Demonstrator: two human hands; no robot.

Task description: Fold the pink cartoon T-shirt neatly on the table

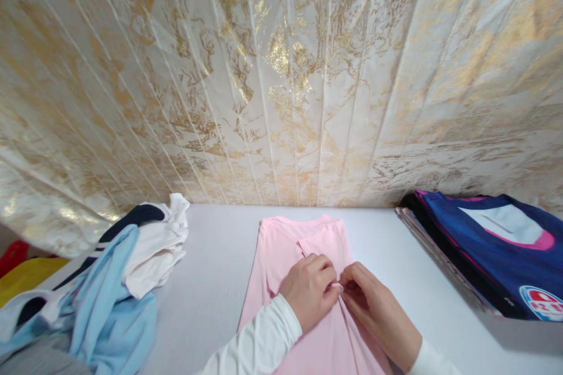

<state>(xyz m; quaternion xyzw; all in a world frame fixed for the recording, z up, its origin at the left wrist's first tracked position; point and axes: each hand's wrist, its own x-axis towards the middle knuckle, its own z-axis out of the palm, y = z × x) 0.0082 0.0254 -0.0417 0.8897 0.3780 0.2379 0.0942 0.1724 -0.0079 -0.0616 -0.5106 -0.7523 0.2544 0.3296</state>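
Note:
A pink shirt (281, 249) lies on the table in front of me, its neckline at the far end and part of it folded inward over the body. My left hand (312, 290) rests on the shirt with curled fingers, pinching a small bit of the pink cloth. Close beside it on the right, my right hand (373, 310) also pinches the cloth, thumb and fingertips together near the same spot. The lower end of the shirt is partly covered by my hands and sleeves and runs out of view at the bottom.
Loose clothes in white (156, 252), light blue (118, 316) and navy are heaped on the left. A stack of folded garments with a dark blue shirt (484, 246) on top stands at the right. Behind the white table (211, 281) hangs a gold-patterned curtain (281, 82).

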